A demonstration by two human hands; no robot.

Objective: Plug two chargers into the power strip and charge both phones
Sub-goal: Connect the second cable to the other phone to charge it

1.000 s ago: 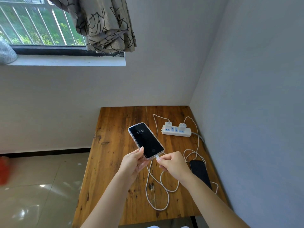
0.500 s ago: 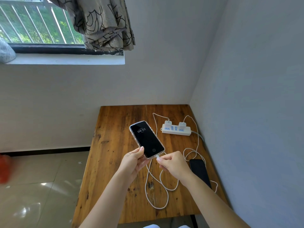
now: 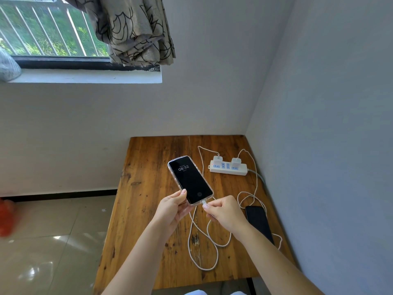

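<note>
1. My left hand (image 3: 173,208) grips the lit phone (image 3: 190,179) by its near end, above the desk (image 3: 146,167)
2. My right hand (image 3: 223,212) pinches the cable plug (image 3: 203,202) at the phone's bottom edge; whether it is seated I cannot tell
3. The phone's long axis runs away from me, leaning left, so the push goes along it
4. The second phone (image 3: 258,220) lies by the right wall; both chargers (image 3: 235,162) sit in the power strip (image 3: 228,169)

Second phone (image 3: 259,222) partly hidden behind right forearm. Small text above clock on held phone (image 3: 190,179) too small to read. Table (image 3: 148,209) cut off at near edge.
</note>
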